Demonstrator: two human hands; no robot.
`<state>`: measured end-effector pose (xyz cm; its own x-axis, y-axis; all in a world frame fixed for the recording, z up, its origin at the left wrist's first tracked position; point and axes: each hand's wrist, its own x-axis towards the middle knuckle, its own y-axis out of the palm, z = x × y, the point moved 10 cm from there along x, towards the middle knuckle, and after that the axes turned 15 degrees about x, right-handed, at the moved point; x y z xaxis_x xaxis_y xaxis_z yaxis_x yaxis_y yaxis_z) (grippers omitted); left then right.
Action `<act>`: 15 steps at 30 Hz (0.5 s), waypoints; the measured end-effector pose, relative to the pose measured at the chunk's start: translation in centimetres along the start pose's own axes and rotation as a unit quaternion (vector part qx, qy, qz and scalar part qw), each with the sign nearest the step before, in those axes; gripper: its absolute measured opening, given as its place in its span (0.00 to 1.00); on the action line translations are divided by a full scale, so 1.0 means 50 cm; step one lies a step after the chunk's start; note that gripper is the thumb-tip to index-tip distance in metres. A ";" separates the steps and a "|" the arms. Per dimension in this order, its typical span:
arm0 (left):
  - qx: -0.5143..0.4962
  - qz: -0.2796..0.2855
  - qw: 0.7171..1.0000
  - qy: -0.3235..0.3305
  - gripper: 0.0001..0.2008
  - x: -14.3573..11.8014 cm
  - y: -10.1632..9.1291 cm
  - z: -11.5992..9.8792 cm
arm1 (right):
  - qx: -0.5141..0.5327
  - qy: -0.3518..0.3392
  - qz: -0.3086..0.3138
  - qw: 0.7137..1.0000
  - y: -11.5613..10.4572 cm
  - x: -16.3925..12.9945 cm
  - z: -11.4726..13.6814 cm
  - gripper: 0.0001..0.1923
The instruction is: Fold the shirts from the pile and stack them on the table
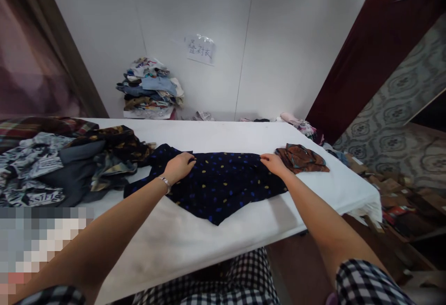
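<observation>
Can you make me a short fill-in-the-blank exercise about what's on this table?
1. Both hands rest on a dark blue garment dotted with ____ and blue spots.
2. The left hand has a ____ on its wrist.
3. Beside the right hand lies a small folded ____ cloth.
4. The table has a ____ cover.

Missing words: yellow; bracelet; brown; white

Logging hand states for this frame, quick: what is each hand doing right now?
Left hand: fingers curled, gripping the top edge of the dark dotted garment.
Right hand: closed on the same garment's upper right edge, beside the brown folded cloth.
</observation>
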<state>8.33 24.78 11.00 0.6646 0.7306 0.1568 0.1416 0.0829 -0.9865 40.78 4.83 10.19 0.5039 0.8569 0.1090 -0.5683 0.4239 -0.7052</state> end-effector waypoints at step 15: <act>0.072 0.142 0.980 -0.115 0.13 0.097 0.054 0.054 | -0.040 0.105 -0.033 0.993 0.113 0.173 -0.048 0.14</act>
<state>9.96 30.36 8.97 0.4763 0.8705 -0.1244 -0.1420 -0.0634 -0.9878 43.51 13.90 5.46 0.6682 0.7439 0.0137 -0.4800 0.4450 -0.7560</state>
